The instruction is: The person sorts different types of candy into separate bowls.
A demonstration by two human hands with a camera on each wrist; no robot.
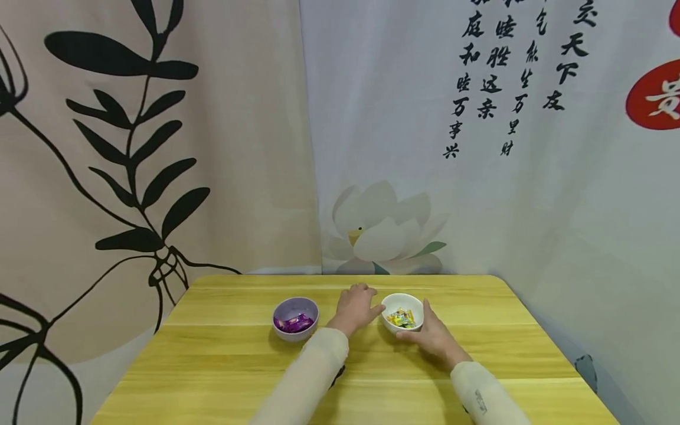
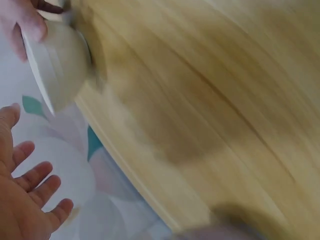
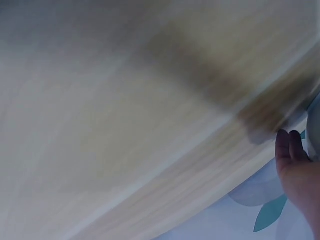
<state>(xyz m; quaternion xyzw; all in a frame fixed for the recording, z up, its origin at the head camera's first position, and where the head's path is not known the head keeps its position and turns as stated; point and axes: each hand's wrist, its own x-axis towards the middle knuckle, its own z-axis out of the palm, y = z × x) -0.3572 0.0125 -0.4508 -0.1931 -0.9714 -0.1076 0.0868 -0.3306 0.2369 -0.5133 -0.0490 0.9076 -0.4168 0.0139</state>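
On the right of the table, a small white bowl [image 1: 392, 303] holds several yellow and green wrapped candies [image 1: 401, 319]. My right hand [image 1: 432, 339] grips this bowl from its right side, thumb at the near side and fingers along the right wall. At the bowl's left is my left hand [image 1: 357, 307], its thumb pointing at the rim. In the left wrist view the left hand [image 2: 25, 185] has its fingers spread, apart from the bowl [image 2: 60, 65]. The right wrist view catches only the right fingers [image 3: 284, 147] beside the bowl's edge [image 3: 314, 130].
Left of my left hand stands a purple bowl [image 1: 295, 337] with purple wrapped candies [image 1: 294, 323]. Both bowls are on a light wooden table [image 1: 239, 378]. Its far edge meets a hanging cloth [image 1: 255, 177] printed with plants and writing.
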